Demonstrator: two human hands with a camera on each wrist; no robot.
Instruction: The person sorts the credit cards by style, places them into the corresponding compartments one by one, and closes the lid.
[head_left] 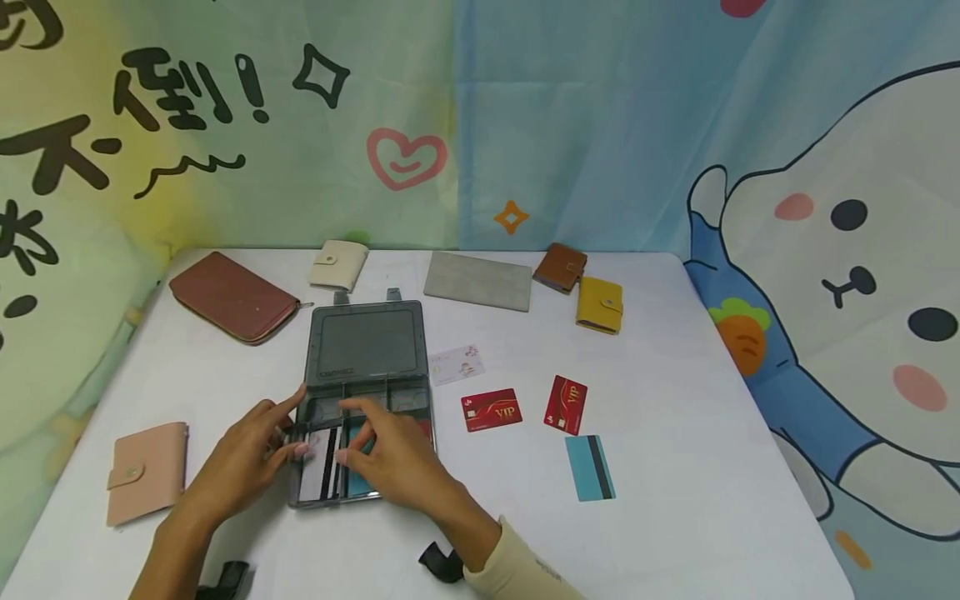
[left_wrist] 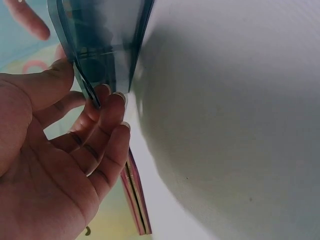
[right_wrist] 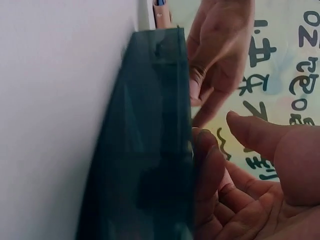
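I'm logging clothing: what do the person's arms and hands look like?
Left hand and right hand are ungloved. The right sleeve is pale beige with unreadable dark lettering; no left sleeve shows. A black fitting sits by the right wrist, another by the left.

Compartment box (head_left: 367,340) — smooth, translucent plastic

Case (head_left: 366,343) smoky grey; inner card (head_left: 312,468) white (black stripe); VIP cards (head_left: 483,411) red; loose card (head_left: 582,472) turquoise, black-striped.
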